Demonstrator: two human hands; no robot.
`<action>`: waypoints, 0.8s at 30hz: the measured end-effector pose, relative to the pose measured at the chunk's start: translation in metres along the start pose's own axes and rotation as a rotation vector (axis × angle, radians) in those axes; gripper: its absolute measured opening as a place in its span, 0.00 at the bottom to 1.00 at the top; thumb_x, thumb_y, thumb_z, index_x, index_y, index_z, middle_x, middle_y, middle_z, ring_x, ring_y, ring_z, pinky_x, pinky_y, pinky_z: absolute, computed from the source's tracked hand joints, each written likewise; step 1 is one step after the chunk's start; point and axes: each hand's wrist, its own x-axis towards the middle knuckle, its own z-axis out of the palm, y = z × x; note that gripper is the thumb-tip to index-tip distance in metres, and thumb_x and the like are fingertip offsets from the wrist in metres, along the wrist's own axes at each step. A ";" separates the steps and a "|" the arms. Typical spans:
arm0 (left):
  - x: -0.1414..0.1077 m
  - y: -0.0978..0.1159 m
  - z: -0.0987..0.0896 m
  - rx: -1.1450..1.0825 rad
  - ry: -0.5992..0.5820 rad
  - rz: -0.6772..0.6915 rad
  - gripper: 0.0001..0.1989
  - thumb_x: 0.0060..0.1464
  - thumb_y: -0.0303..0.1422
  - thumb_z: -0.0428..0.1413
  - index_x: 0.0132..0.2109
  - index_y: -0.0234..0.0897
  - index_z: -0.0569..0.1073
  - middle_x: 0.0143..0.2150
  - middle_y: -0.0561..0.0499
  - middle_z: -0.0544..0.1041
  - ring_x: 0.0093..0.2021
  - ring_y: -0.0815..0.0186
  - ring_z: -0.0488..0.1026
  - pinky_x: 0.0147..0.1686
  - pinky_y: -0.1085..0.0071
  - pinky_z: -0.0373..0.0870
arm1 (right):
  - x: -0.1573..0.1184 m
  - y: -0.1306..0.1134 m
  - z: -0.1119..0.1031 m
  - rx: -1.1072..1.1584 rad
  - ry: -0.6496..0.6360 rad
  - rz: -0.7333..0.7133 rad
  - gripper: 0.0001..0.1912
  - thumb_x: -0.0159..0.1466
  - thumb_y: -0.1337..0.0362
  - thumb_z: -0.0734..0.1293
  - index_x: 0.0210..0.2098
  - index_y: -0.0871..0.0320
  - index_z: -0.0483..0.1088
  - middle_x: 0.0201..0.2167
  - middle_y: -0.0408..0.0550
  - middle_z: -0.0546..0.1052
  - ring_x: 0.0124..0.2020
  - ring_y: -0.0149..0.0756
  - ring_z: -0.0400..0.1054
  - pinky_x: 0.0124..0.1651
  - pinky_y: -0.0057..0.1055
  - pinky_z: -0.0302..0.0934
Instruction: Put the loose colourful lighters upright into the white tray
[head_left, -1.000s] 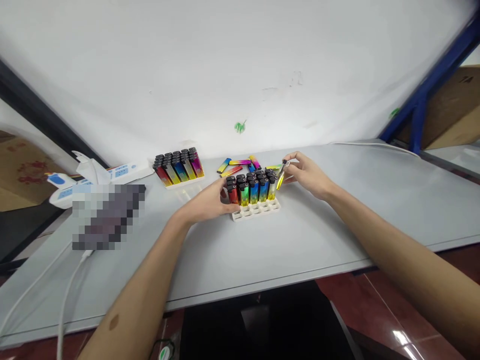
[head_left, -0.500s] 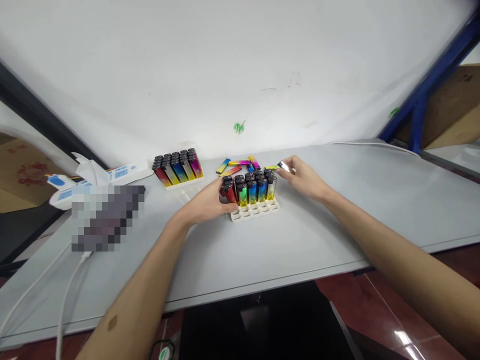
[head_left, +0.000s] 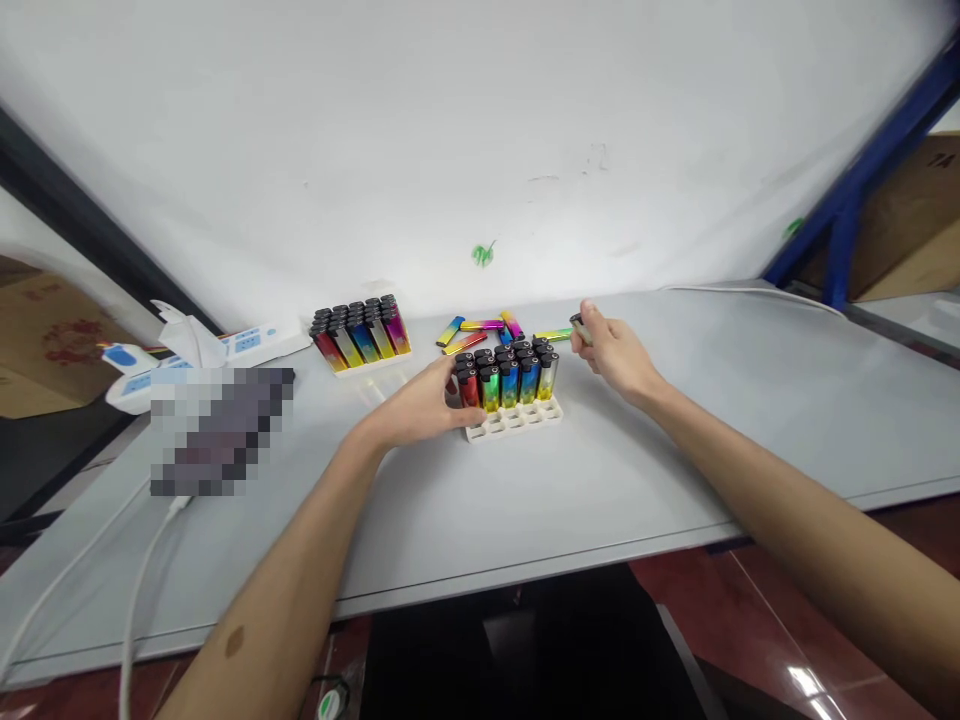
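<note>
Lighters, rainbow-coloured with black caps, stand upright in rows in a white tray at the centre of my grey desk. The tray's front row of slots, nearest me, is unfilled. My left hand rests at the tray's 9 o'clock side, fingers curled against the leftmost lighters, touching them; I cannot tell whether that grip actually clamps one. My right hand is at the tray's 2 o'clock, just beside it, with its grip pinched together on a single lighter whose dark cap shows past the fingertips. Loose lighters lie flat on the desk at the tray's 12 o'clock, just behind it. A second tray of lighters, full and tilted back, sits at 10 o'clock, well apart from the first. Farther out at 9 o'clock lie a blurred dark object and a white power strip, and white cables trail toward the desk's near edge.
</note>
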 end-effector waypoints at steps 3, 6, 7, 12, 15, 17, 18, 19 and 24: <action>-0.001 0.002 0.001 -0.072 -0.002 0.015 0.32 0.49 0.45 0.66 0.57 0.36 0.68 0.52 0.44 0.79 0.47 0.55 0.77 0.45 0.60 0.74 | 0.001 -0.003 0.000 0.126 0.025 0.120 0.32 0.69 0.38 0.54 0.18 0.53 0.52 0.15 0.38 0.50 0.16 0.28 0.43 0.22 0.32 0.40; -0.001 0.004 0.002 -0.096 -0.007 -0.002 0.34 0.48 0.48 0.66 0.57 0.37 0.69 0.51 0.45 0.79 0.46 0.56 0.77 0.44 0.62 0.74 | 0.001 -0.007 0.001 0.258 0.019 0.194 0.30 0.70 0.47 0.55 0.15 0.54 0.49 0.15 0.38 0.48 0.16 0.26 0.40 0.21 0.31 0.36; -0.002 0.004 0.002 -0.092 -0.005 -0.005 0.34 0.47 0.49 0.66 0.56 0.37 0.69 0.50 0.46 0.79 0.45 0.56 0.77 0.43 0.62 0.74 | 0.002 -0.008 0.001 0.297 0.018 0.205 0.29 0.70 0.50 0.54 0.15 0.54 0.49 0.15 0.38 0.48 0.16 0.26 0.39 0.21 0.31 0.35; -0.002 0.004 0.002 -0.056 0.011 -0.005 0.33 0.46 0.50 0.66 0.54 0.37 0.71 0.49 0.47 0.80 0.44 0.55 0.77 0.43 0.61 0.74 | 0.001 -0.012 0.002 0.379 0.005 0.210 0.27 0.69 0.54 0.53 0.14 0.54 0.50 0.14 0.37 0.47 0.16 0.26 0.37 0.20 0.30 0.33; -0.001 0.003 0.002 -0.073 0.002 -0.016 0.35 0.46 0.50 0.67 0.56 0.37 0.70 0.50 0.46 0.80 0.46 0.55 0.78 0.44 0.61 0.74 | 0.002 -0.010 0.003 0.372 -0.003 0.207 0.27 0.69 0.54 0.54 0.14 0.54 0.50 0.14 0.37 0.47 0.16 0.26 0.37 0.20 0.30 0.33; 0.000 0.002 0.002 -0.088 0.000 -0.024 0.36 0.46 0.49 0.67 0.57 0.37 0.69 0.51 0.46 0.80 0.46 0.54 0.78 0.46 0.60 0.74 | 0.002 -0.008 0.003 0.364 -0.012 0.212 0.27 0.69 0.52 0.54 0.15 0.54 0.50 0.14 0.37 0.46 0.16 0.26 0.37 0.20 0.30 0.34; 0.000 0.001 0.002 -0.091 0.002 -0.030 0.36 0.45 0.49 0.67 0.58 0.37 0.69 0.51 0.46 0.80 0.47 0.54 0.78 0.46 0.59 0.74 | 0.002 -0.006 0.004 0.360 -0.016 0.214 0.28 0.69 0.50 0.55 0.15 0.54 0.50 0.15 0.37 0.46 0.16 0.26 0.37 0.20 0.30 0.34; 0.000 0.001 0.002 -0.089 0.007 -0.036 0.36 0.45 0.49 0.67 0.57 0.38 0.69 0.51 0.46 0.80 0.47 0.54 0.78 0.47 0.59 0.74 | 0.002 -0.005 0.004 0.356 -0.019 0.213 0.29 0.69 0.47 0.55 0.16 0.54 0.49 0.15 0.37 0.46 0.16 0.26 0.37 0.20 0.30 0.34; 0.000 0.002 0.003 -0.084 0.009 -0.018 0.34 0.45 0.49 0.67 0.56 0.38 0.70 0.51 0.46 0.81 0.47 0.53 0.78 0.48 0.58 0.74 | 0.002 -0.001 0.006 0.303 -0.044 0.202 0.32 0.68 0.40 0.55 0.16 0.53 0.48 0.15 0.36 0.46 0.16 0.27 0.38 0.20 0.31 0.35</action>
